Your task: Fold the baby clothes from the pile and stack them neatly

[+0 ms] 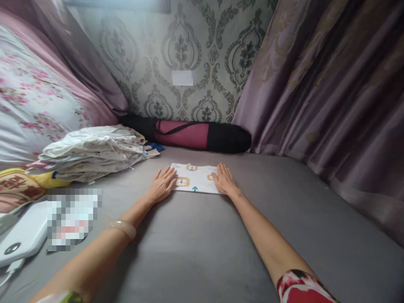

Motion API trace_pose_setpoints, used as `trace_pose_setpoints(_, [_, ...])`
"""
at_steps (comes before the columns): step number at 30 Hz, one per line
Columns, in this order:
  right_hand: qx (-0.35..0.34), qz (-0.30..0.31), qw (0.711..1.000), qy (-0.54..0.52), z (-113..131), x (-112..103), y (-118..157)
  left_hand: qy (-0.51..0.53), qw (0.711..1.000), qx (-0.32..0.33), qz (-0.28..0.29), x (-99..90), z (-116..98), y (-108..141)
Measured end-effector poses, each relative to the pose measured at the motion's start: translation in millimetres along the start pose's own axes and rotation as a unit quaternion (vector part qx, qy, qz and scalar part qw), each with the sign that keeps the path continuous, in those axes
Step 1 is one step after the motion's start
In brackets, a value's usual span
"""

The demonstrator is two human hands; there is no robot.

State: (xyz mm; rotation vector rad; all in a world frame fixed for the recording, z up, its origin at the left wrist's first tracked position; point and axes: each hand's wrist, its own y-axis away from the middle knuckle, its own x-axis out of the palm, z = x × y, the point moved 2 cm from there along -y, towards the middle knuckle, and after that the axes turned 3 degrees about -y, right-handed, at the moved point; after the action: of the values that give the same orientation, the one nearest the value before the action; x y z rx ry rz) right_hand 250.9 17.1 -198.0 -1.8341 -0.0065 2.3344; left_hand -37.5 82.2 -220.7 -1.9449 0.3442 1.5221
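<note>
A white folded cloth (202, 179) with orange and green printed figures lies flat on the grey sheet (195, 244). On its left edge rests my left hand (162, 185), palm down with the fingers stretched out. My right hand (224, 180) lies flat over the right edge, its fingers pointing away from me. Both hands touch the cloth from above, and neither grips it. What lies under the palms is hidden.
A pile of pale clothes (97, 147) sits to the left. Against the wall is a long pink and black bag (186, 134). A white power bank (30, 231) with a cable lies at the near left. Purple curtains (299, 84) hang on the right.
</note>
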Motion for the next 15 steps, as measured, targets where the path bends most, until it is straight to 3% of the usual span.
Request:
trace_pose_setpoints(6, [0.007,0.03,1.0,0.005,-3,19,0,-0.014,1.0,0.016,0.006,3.3,1,1])
trace_pose_setpoints(11, [0.015,0.072,0.997,-0.01,-3,6,-7,-0.016,1.0,0.016,0.005,1.9,-1,1])
trace_pose_setpoints(15, [0.035,0.037,0.998,-0.027,-5,-3,-14,-0.019,1.0,0.016,-0.016,1.4,-2,2])
